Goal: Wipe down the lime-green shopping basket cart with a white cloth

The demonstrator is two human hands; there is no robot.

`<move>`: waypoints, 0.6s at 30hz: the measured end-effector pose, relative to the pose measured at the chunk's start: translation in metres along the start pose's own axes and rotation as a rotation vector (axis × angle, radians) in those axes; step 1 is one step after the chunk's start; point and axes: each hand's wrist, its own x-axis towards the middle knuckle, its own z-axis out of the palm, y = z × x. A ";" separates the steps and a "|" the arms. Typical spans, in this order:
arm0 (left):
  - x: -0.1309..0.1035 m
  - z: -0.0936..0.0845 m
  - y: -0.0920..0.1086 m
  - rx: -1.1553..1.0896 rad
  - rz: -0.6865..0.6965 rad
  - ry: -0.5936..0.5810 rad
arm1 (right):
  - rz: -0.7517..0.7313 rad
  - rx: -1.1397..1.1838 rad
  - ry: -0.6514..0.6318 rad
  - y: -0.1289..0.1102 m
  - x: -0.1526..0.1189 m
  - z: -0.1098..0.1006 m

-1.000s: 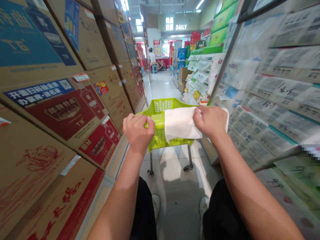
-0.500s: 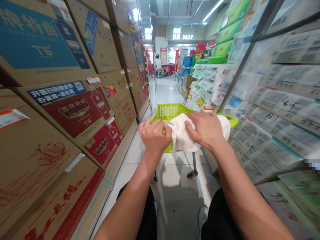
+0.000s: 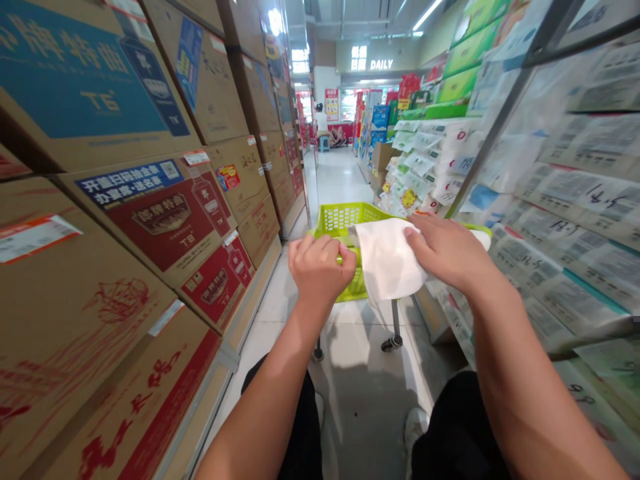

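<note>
Straight ahead stands a lime-green shopping cart (image 3: pixel 345 215) with a mesh basket, its handle bar facing me. My left hand (image 3: pixel 323 267) is closed around the left part of that handle. A white cloth (image 3: pixel 393 263) is draped over the bar, with its front part hanging down between my hands. On the right, my right hand (image 3: pixel 447 253) presses over the cloth and the bar, fingers curled over the far side and thumb lying on the near face. Its fingertips are partly hidden.
Stacked cardboard cartons (image 3: pixel 170 220) line the left side, close to my arm. Shelves of packaged paper goods (image 3: pixel 560 247) rise on the right behind a metal post (image 3: pixel 500 120). A person (image 3: pixel 321 120) sits on a blue stool far down the aisle.
My right hand has slid rightward along the handle, and the cloth has shifted right with it, away from my left hand. More of the green bar shows beside my left hand, which keeps its grip.
</note>
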 end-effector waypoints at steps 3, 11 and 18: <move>-0.001 -0.001 0.003 -0.001 -0.055 -0.005 | -0.188 0.044 0.082 -0.029 -0.011 0.005; 0.000 -0.004 0.001 -0.056 -0.027 -0.075 | -0.165 0.072 -0.009 -0.049 0.006 -0.002; -0.002 0.000 -0.007 -0.024 -0.044 -0.014 | -0.055 0.033 0.072 -0.034 -0.011 -0.002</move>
